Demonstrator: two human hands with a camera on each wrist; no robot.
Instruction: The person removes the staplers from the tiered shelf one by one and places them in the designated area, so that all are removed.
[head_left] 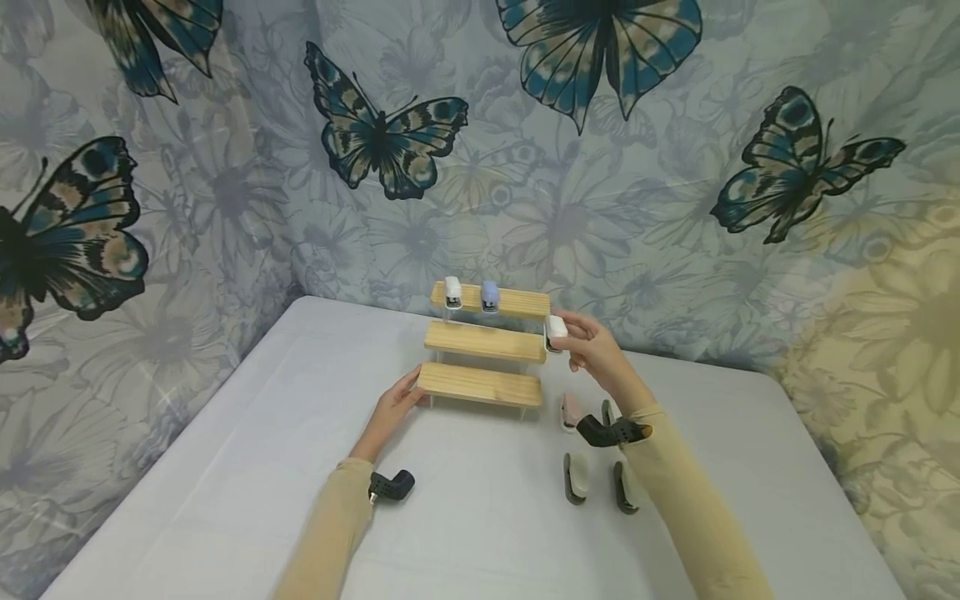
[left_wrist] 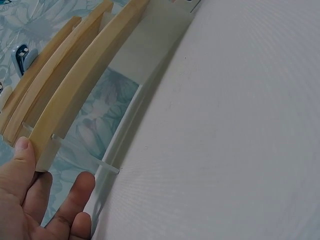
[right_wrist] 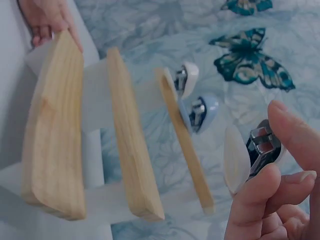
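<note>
A three-tier wooden shelf [head_left: 480, 383] stands on the table. My left hand [head_left: 393, 408] pinches the left end of its lowest board [left_wrist: 75, 95], thumb on top and a finger beneath. In my right hand [head_left: 596, 350], between thumb and fingers, is a small white stapler [right_wrist: 255, 155]; its metal front shows in the right wrist view. The hand holds it just off the right end of the shelf, near the upper boards. On the top board sit another white stapler [head_left: 453, 292] at the left and a blue stapler [head_left: 490, 296] beside it.
Right of the shelf, a pink stapler [head_left: 571, 411] and several grey-green staplers [head_left: 577, 478] lie on the white-covered table [head_left: 465, 517]. My right forearm passes over some of them. A butterfly-patterned cloth [head_left: 570, 217] hangs behind the table.
</note>
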